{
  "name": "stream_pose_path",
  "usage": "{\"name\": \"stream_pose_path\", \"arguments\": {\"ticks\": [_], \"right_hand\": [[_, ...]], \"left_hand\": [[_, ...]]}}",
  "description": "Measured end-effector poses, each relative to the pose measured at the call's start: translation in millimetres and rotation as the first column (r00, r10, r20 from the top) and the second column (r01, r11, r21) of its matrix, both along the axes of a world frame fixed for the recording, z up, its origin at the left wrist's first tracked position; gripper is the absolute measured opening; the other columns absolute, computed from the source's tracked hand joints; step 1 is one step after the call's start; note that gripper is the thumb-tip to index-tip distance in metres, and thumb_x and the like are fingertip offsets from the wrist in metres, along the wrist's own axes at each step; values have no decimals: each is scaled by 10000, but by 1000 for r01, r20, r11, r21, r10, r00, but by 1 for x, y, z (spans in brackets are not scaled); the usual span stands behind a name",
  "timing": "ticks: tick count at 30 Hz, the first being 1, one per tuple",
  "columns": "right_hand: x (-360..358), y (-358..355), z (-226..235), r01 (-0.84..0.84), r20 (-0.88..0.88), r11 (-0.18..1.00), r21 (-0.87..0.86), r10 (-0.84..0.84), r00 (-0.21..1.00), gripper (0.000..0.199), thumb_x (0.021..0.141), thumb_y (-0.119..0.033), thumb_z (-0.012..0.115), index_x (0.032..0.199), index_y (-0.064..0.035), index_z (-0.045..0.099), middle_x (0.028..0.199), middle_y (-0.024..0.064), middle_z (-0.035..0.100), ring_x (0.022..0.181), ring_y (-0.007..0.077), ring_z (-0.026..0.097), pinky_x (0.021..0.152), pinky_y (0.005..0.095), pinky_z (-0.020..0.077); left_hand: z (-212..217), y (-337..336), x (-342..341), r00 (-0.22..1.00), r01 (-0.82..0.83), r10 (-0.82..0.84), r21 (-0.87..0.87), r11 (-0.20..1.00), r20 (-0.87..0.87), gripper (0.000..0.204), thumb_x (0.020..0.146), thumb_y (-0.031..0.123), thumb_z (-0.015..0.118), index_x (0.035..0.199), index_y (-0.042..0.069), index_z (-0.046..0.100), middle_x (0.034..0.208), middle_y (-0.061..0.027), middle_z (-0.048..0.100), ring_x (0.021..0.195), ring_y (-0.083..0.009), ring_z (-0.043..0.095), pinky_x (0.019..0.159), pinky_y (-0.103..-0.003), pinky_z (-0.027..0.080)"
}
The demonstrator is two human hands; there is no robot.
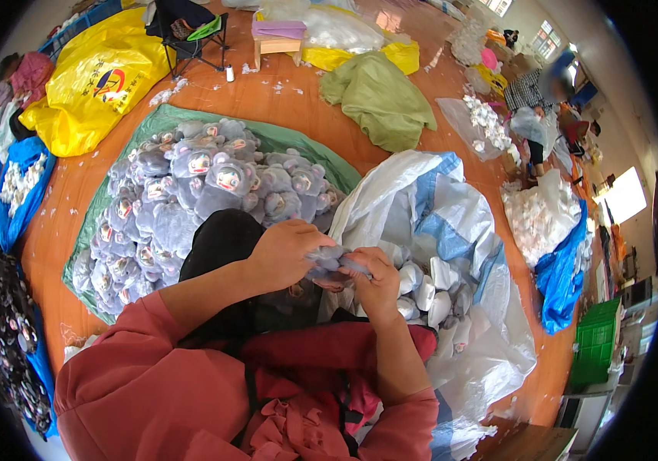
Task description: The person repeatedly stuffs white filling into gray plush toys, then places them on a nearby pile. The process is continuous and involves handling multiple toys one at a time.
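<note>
1. One grey plush piece [324,257] between left hand [289,250] and right hand [376,278], both pinching it.
2. Held near green sheet's [338,170] right corner, beside white sack [379,192].
3. Likely step: shaping by hand; next move calls for steady grip.

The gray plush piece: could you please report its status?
Left hand and right hand gripping gray plush piece. Piece between plush pile and white-blue sack. No obstruction visible.

Orange floor [267,107], pale wall [622,107], window [547,38], wooden stool [277,47]
</note>
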State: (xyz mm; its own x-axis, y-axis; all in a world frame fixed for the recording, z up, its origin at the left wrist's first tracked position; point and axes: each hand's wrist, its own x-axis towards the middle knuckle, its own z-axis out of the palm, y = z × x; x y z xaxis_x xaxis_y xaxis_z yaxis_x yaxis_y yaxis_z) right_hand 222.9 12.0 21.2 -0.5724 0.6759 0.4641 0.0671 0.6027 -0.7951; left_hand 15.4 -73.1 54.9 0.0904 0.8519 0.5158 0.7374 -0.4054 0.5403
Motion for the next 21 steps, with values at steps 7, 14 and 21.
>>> {"name": "stream_pose_path", "arguments": {"ticks": [7, 14, 21], "right_hand": [[7, -2, 20, 22, -130, 999, 36, -17, 991, 123, 762, 49, 724, 861, -3, 675, 883, 88, 639, 794, 198, 606, 709, 280, 476], [13, -4, 24, 85, -212, 996, -37, -91, 973, 121, 744, 78, 709, 819, -3, 658, 844, 97, 670, 830, 232, 624, 737, 316, 495], [3, 4, 16, 158, -276, 965, -208, -213, 937, 83, 867, 16, 676, 930, -15, 632, 877, 47, 630, 820, 155, 587, 756, 268, 476]], "left_hand": [[5, -3, -4, 998, -47, 51, -81, 996, 42, 402, 616, 27, 720, 1013, 80, 690, 851, -116, 633, 824, -339, 616, 743, -417, 503], [0, -4, -4, 990, -35, 44, -71, 997, 134, 373, 613, 14, 758, 978, 48, 690, 859, -117, 635, 821, -335, 621, 726, -385, 503], [-10, 2, -4, 893, -166, 256, -258, 952, 371, 283, 730, 6, 771, 996, 28, 680, 863, -84, 663, 869, -219, 658, 773, -343, 521]]}}
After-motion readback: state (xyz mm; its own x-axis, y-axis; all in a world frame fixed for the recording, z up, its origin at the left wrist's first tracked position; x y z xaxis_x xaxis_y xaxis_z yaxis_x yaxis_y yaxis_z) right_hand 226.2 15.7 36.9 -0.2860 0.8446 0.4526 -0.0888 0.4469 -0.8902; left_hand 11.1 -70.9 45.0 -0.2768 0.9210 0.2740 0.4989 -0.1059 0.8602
